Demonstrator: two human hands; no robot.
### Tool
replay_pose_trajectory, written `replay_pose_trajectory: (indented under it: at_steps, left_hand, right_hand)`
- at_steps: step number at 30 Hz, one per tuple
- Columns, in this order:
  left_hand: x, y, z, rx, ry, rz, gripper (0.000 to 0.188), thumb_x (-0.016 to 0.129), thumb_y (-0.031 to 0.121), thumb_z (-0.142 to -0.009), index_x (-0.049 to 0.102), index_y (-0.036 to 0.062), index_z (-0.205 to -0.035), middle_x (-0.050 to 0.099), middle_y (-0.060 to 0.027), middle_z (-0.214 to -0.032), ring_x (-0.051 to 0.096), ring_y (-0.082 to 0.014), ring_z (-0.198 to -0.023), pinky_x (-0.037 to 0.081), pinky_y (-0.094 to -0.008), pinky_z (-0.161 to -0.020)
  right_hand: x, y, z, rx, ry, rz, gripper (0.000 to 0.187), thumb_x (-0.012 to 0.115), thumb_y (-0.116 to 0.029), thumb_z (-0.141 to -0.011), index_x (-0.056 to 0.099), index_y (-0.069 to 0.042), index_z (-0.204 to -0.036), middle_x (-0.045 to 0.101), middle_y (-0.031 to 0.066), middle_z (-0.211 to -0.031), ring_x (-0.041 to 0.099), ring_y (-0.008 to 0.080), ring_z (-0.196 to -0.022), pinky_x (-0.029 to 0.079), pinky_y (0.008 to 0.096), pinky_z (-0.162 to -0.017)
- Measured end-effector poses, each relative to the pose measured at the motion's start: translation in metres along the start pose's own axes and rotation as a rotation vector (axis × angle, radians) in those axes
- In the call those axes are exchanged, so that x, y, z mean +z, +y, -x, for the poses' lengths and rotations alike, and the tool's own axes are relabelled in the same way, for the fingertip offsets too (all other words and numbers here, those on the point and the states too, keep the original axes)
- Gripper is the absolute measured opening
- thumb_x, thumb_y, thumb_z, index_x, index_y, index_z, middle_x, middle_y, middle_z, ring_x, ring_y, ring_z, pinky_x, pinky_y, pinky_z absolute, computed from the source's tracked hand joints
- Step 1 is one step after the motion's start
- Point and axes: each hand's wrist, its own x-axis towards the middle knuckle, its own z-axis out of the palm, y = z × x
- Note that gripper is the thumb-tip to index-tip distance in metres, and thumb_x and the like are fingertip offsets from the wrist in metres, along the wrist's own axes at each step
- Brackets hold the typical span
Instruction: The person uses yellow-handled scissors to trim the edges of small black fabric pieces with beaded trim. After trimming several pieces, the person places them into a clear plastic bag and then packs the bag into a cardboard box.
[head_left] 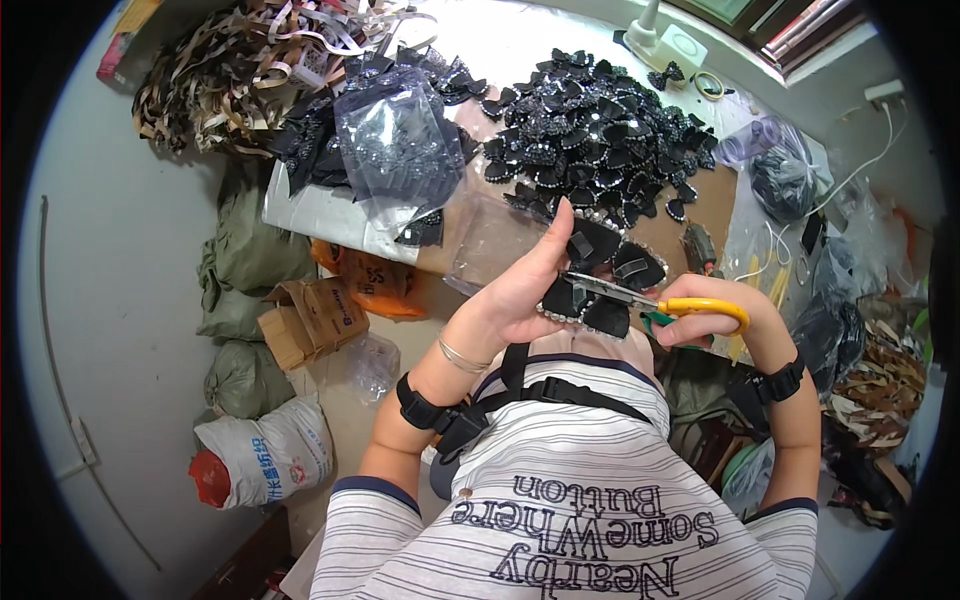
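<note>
**Trimming a black bow with scissors**

Holding item: left hand [515, 290], fingers grasping a black bow with rhinestone edging [598, 280], raised above the surface [715, 205] at picture centre.
Cutting item: right hand [700, 325], fingers clenched through the yellow handles of the scissors [650, 300]; blades point toward nine o'clock, across the bow.
Stock: pile of finished black bows [595, 135] at twelve o'clock; clear bag of bows [395, 145] at eleven o'clock.
Handling note: judged best done by keeping the bow taut and flat, snipping with blade tips only, clear of the stones.
</note>
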Motion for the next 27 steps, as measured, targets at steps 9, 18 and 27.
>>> replay_pose_trajectory:
  at_steps: [9, 18, 27]
  left_hand:
    - [-0.007, 0.005, -0.004, -0.017, -0.025, 0.018, 0.074, 0.032, 0.067, -0.091, 0.057, 0.0037, -0.12, 0.065, -0.0105, -0.111, 0.064, -0.0193, -0.098, 0.054, -0.0342, -0.085]
    - [-0.022, 0.04, -0.065, -0.046, 0.13, 0.17, 0.071, 0.043, 0.062, -0.09, 0.049, -0.0018, -0.12, 0.059, -0.0197, -0.11, 0.053, -0.0473, -0.114, 0.049, -0.0567, -0.093]
    - [-0.146, 0.086, -0.184, 0.864, 0.887, -1.552, 0.041, 0.063, 0.028, -0.085, 0.055, -0.0041, -0.109, 0.062, -0.0218, -0.095, 0.06, -0.0356, -0.09, 0.047, -0.0358, -0.083]
  right_hand:
    - [0.003, 0.006, -0.005, 0.03, 0.103, -0.07, 0.028, 0.069, -0.025, -0.083, 0.058, -0.003, -0.069, 0.048, -0.004, -0.053, 0.045, 0.0043, -0.045, 0.034, 0.0221, -0.042]
    - [0.0, 0.022, 0.008, -0.073, 0.385, -0.175, 0.02, 0.067, -0.017, -0.084, 0.058, -0.004, -0.072, 0.048, -0.0051, -0.056, 0.042, 0.0027, -0.048, 0.033, 0.0217, -0.042]
    - [0.016, 0.059, 0.033, -0.063, 0.77, -0.386, 0.019, 0.065, -0.015, -0.082, 0.054, -0.005, -0.071, 0.048, -0.0032, -0.054, 0.043, 0.0049, -0.04, 0.033, 0.0213, -0.038]
